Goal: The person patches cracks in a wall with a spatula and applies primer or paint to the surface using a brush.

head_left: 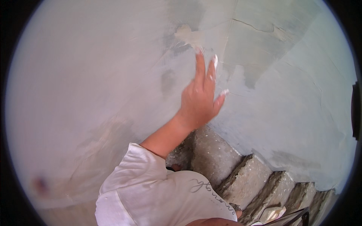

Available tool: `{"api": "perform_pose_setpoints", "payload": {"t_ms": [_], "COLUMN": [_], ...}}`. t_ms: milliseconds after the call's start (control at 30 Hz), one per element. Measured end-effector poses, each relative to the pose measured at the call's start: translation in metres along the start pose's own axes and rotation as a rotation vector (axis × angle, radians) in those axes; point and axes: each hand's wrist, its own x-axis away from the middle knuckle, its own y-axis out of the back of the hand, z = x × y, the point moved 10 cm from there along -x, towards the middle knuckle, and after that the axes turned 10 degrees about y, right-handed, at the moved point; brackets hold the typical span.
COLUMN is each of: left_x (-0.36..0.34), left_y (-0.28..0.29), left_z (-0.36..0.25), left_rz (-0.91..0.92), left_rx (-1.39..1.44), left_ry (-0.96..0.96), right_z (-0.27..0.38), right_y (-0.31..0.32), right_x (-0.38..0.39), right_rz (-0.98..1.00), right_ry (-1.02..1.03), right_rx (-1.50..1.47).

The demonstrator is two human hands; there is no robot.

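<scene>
Grey wall (86, 67) fills most of the view; rough steps (247, 180) run at lower right. Right hand's grip: cannot tell. Left hand (197, 101), grip wide, stands just below the wall's pale patch (186, 35) (note white-smeared fingertips (215, 61)).

So there's a staircase (252, 177) below the grip (198, 98), heading off to the lower right. Looks like bare concrete: grey-brown and speckled with pale bits, with rough, dark, chipped-looking edges. Way out right of the grip, a dark upright thing (355, 111) pokes in at the rim, can't tell what. Far down left of it there's a blurry dark smudge (40, 184), too fuzzy to make out.
</scene>
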Motion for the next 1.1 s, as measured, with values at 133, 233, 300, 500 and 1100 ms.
{"api": "perform_pose_setpoints", "payload": {"t_ms": [133, 233, 300, 500, 1100], "left_x": [-0.029, -0.033, -0.032, -0.028, -0.021], "left_y": [0.012, 0.006, 0.003, 0.005, -0.01], "left_z": [0.012, 0.022, 0.033, 0.027, 0.035], "left_rz": [0.037, 0.117, 0.156, 0.113, 0.262], "left_rx": [-0.137, -0.253, -0.33, -0.231, -0.329], "left_ry": [0.053, 0.094, 0.18, 0.177, 0.226], "right_z": [-0.003, -0.006, -0.008, -0.014, -0.017], "right_y": [-0.003, -0.006, -0.009, -0.017, -0.038], "right_x": [-0.008, -0.01, -0.01, -0.008, 0.023], "right_rz": [0.028, 0.039, 0.047, 0.059, 0.028], "right_ry": [0.026, 0.034, 0.037, 0.044, 0.145], "right_rx": [0.01, 0.016, 0.024, 0.026, 0.054]}}
